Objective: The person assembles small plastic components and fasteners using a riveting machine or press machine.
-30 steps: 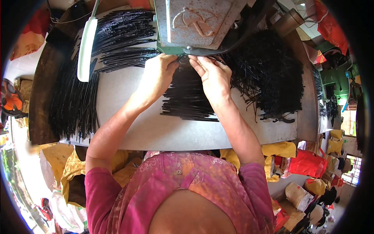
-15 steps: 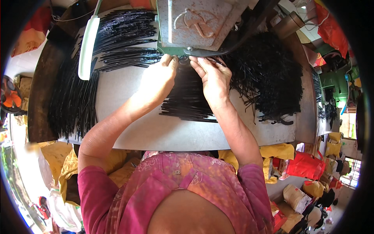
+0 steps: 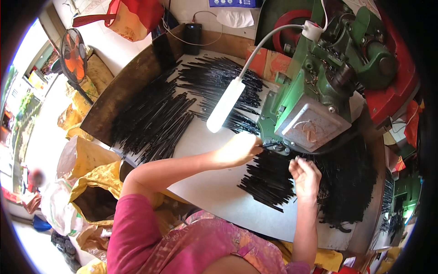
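My left hand (image 3: pixel 241 149) is closed at the left side of a green machine (image 3: pixel 296 107). A thin black rod sticks out of its fingertips toward small metal parts (image 3: pixel 277 147) at the machine's base. Right of those parts, my right hand (image 3: pixel 306 177) has its fingers curled inward; whether anything small is between them I cannot make out. Below the machine, between my hands, lies a bundle of thin black rods (image 3: pixel 268 181). A larger dark heap of them (image 3: pixel 349 182) spreads beside my right hand. More rods (image 3: pixel 219 82) lie in rows beyond my left hand.
A lit white lamp (image 3: pixel 226 106) on a bent neck hangs over the metal tabletop (image 3: pixel 200 171). A brown raised rim (image 3: pixel 123 82) borders the table. Yellow sacks (image 3: pixel 98 187) stand at the left, near an orange fan (image 3: pixel 74 57). A phone-like black device (image 3: pixel 192 39) leans on the rim.
The view has swung leftward and shows more of the machine. My hands have moved farther apart, the left to the machine's left side and the right back from its base.
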The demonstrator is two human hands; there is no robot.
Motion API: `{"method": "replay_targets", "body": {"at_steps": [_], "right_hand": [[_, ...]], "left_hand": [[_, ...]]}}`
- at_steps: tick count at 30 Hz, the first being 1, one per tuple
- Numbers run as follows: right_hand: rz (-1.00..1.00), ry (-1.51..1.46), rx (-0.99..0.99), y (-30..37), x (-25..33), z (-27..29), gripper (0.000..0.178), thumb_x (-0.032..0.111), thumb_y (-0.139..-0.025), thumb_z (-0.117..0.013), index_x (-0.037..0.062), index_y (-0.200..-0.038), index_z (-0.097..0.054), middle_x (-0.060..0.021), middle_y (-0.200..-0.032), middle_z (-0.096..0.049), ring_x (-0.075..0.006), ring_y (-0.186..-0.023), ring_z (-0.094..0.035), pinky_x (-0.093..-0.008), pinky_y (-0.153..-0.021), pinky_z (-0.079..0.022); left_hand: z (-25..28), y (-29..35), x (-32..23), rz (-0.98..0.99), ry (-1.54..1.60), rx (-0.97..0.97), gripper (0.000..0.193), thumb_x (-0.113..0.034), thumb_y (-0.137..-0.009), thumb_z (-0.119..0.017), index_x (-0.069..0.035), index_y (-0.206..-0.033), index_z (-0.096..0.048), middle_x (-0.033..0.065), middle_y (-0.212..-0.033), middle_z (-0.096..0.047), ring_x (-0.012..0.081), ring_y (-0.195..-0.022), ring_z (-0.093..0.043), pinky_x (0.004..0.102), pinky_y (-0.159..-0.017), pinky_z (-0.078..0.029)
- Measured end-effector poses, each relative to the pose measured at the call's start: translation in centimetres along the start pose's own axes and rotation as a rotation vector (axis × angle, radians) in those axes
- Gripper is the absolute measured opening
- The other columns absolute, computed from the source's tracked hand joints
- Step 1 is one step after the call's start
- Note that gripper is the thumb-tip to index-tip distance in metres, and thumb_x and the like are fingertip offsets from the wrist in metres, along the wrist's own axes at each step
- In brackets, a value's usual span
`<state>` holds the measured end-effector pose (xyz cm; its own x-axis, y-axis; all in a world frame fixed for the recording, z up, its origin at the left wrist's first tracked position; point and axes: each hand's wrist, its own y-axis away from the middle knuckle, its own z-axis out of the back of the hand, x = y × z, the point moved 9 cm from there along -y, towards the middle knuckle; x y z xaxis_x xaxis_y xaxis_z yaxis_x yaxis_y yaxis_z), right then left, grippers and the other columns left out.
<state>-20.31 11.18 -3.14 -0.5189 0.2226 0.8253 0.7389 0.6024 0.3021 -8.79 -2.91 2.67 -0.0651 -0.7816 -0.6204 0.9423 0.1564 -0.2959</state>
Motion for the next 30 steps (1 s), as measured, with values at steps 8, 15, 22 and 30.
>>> {"method": "replay_targets", "body": {"at_steps": [8, 15, 22, 30], "right_hand": [[-0.192, 0.463, 0.374, 1.7, -3.0, -6.0, 0.013, 0.01, -0.071, -0.063, 0.0019, -0.067, -0.053, -0.0055, -0.062, -0.056, -0.0074, -0.052, -0.051, -0.0182, -0.042, -0.039], [-0.214, 0.261, 0.442, 2.2, -2.5, -6.5, 0.014, 0.013, -0.079, -0.055, -0.0011, -0.079, -0.052, -0.0074, -0.072, -0.057, -0.0103, -0.053, -0.054, -0.0202, -0.046, -0.046], [-0.177, 0.132, 0.336, 1.5, -2.3, -3.7, 0.016, 0.013, -0.081, -0.051, -0.0032, -0.082, -0.054, -0.0121, -0.079, -0.058, -0.0182, -0.063, -0.059, -0.0268, -0.055, -0.051], [-0.069, -0.197, 0.092, -3.1, -1.0, -1.0, 0.018, 0.009, -0.08, -0.049, -0.0061, -0.09, -0.05, -0.0177, -0.087, -0.056, -0.0258, -0.08, -0.058, -0.0327, -0.068, -0.05]], "left_hand": [[-5.8, 4.9, 0.4, 0.74, 1.149, 0.299, 0.02, -0.018, -0.083, -0.049, 0.0, -0.075, -0.051, 0.0079, -0.064, -0.055, 0.0124, -0.049, -0.055, 0.0226, -0.043, -0.045], [-6.5, 4.9, -1.0, 0.671, 1.081, 0.397, 0.02, -0.018, -0.083, -0.049, 0.0, -0.074, -0.054, 0.0069, -0.061, -0.056, 0.0103, -0.045, -0.052, 0.021, -0.041, -0.042], [-4.4, 2.3, -1.4, 0.509, 0.288, 0.318, 0.018, -0.018, -0.078, -0.05, -0.002, -0.072, -0.055, 0.0041, -0.057, -0.054, 0.0122, -0.043, -0.052, 0.0263, -0.041, -0.042], [-1.6, 1.7, -6.1, 0.021, 0.067, -0.133, 0.04, -0.009, -0.068, -0.062, 0.004, -0.102, -0.046, 0.0171, -0.1, -0.049, 0.0257, -0.085, -0.051, 0.0324, -0.072, -0.043]]}}
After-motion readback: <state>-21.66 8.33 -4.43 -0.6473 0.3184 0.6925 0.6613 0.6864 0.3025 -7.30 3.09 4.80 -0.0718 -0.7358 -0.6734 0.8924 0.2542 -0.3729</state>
